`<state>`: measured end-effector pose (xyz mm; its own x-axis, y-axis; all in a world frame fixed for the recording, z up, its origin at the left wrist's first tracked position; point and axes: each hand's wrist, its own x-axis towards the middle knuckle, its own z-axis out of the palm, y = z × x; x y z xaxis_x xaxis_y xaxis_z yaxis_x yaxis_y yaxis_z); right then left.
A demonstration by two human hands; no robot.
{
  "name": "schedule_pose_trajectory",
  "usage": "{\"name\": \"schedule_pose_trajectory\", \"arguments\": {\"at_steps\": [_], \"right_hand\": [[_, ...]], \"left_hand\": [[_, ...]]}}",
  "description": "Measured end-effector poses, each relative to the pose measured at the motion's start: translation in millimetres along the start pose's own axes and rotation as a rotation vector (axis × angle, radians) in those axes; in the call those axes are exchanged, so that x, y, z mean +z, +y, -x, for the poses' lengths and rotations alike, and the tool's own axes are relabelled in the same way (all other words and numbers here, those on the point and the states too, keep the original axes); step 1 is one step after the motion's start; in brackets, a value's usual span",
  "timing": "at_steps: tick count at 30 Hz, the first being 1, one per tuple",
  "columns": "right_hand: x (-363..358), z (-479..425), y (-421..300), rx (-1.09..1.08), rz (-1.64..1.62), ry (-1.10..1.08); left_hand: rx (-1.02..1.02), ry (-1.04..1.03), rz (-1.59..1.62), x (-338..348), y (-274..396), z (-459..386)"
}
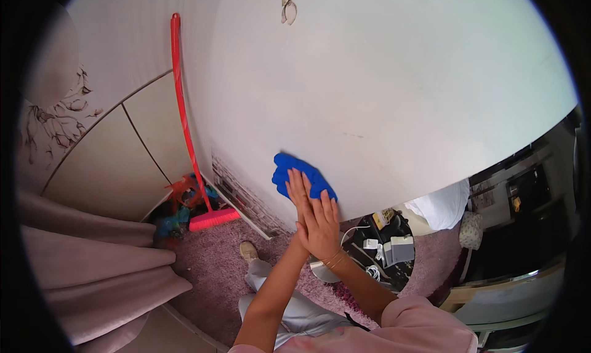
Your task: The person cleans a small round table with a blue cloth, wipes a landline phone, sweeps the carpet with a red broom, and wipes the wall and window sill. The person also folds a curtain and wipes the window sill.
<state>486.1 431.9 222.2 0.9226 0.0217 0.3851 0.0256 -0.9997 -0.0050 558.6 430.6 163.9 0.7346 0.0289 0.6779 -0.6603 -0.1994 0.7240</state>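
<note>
A bright blue cloth (302, 173) lies flat against the white wall panel (369, 99). My left hand (300, 191) and my right hand (323, 226) overlap at its lower edge, with fingers extended and pressing on the cloth. The arm from the lower left ends in the hand whose fingertips rest on the cloth's middle; the other hand, with thin bangles at its wrist, lies across it from the right. Part of the lower hand is hidden. A faint dark mark (354, 135) shows on the panel, to the right of the cloth.
A red-handled broom (214, 219) leans at the left, beside a pile of colourful items (182, 205). Pink-mauve curtains (106, 270) hang at the lower left. A black marbled table (397, 272) at the right holds boxes, a white charger and cables. Pink carpet (208, 270) covers the floor.
</note>
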Motion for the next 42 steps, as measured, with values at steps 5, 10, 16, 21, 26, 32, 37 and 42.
{"name": "schedule_pose_trajectory", "arguments": {"at_steps": [5, 10, 16, 21, 26, 32, 37, 42], "right_hand": [[-26.5, -12.6, -11.1, 0.048, -0.039, 0.009], [-120.1, -75.4, -4.1, 0.053, 0.042, 0.294], [-224.7, -121.1, 13.5, 0.034, 0.1, 0.731], [-211.0, -101.7, 19.3, 0.038, 0.091, 0.538], [-213.8, -80.0, 15.4, 0.133, 0.05, 0.615], [-228.7, -95.5, 13.9, -0.007, 0.038, 0.71], [-195.4, -115.0, 12.9, 0.177, 0.182, 0.631], [-109.6, -92.5, 5.5, 0.161, 0.302, 0.39]], "left_hand": [[-0.001, -0.112, -0.18, -10.4, -0.4, -6.3], [0.303, 0.011, -0.039, -27.4, 94.6, -139.4], [0.516, -0.071, 0.03, -52.0, 198.0, -239.6], [0.351, -0.046, -0.022, -35.9, 163.6, -200.5], [0.3, -0.066, -0.132, -48.4, 133.9, -166.7], [0.444, -0.012, -0.065, -47.9, 190.8, -226.3], [0.523, -0.029, 0.001, -33.0, 169.6, -218.4], [0.483, -0.049, 0.014, -26.8, 82.0, -160.9]]}}
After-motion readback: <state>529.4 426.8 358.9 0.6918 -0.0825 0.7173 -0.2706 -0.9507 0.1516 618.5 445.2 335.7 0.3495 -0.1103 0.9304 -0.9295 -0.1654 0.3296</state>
